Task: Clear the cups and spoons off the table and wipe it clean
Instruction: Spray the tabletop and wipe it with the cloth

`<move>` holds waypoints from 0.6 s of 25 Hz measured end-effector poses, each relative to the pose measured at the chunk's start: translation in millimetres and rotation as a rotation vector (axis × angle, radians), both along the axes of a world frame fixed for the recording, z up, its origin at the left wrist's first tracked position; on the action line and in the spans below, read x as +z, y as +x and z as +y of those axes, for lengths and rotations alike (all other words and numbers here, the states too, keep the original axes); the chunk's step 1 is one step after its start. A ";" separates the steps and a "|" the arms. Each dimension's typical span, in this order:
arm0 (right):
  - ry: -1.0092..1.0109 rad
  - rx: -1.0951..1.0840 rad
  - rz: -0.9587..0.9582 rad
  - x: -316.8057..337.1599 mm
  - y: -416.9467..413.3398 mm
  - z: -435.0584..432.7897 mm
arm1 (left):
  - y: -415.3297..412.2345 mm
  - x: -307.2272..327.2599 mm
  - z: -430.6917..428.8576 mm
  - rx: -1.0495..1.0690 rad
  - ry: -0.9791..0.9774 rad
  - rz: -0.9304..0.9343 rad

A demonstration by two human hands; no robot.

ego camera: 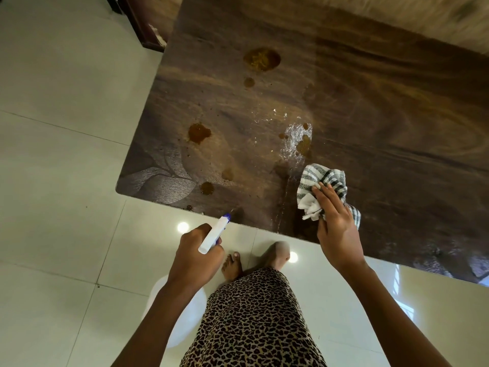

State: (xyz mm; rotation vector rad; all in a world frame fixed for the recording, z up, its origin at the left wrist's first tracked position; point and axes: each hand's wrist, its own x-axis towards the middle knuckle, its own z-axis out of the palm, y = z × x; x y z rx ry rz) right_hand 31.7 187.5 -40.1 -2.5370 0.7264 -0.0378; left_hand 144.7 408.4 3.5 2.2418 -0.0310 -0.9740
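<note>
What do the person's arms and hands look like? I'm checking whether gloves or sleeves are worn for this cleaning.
Both arms are bare to the frame edge, with no sleeves showing. The left hand and right hand wear no gloves, rings, watch or bracelets. Fingernails look short and unpainted. Lower down, a leopard-print garment is worn.

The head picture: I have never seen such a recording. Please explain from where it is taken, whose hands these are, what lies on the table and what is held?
There is no machine here. A camera worn on a person's head looks down at their own two hands. The left hand holds a white spray bottle, its nozzle pointing toward the table. The right hand presses a striped cloth onto the dark wooden top. Brown spills and a wet patch lie on it. No cups or spoons show.
</note>
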 end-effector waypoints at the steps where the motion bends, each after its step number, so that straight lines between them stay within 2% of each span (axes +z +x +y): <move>1: 0.025 -0.027 0.012 0.2 0.7 -0.6 | 0.8 1.1 -0.6 0.003 0.007 -0.001; 6: 0.222 -0.270 -0.020 8.4 12.3 -8.3 | 27.3 18.8 -0.2 0.139 -0.072 -0.094; 9: 0.324 -0.433 -0.064 -10.9 25.0 -24.4 | 60.4 28.0 -2.7 0.235 -0.118 -0.267; 11: 0.349 -0.507 -0.008 -29.9 50.8 -30.9 | 85.2 26.9 -3.0 0.274 -0.113 -0.404; 13: 0.237 -0.443 0.187 -46.5 89.6 -24.2 | 106.9 24.3 -5.9 0.295 -0.127 -0.554; 15: 0.043 -0.190 0.358 -58.1 125.0 0.6 | 122.3 22.0 -11.5 0.301 -0.161 -0.705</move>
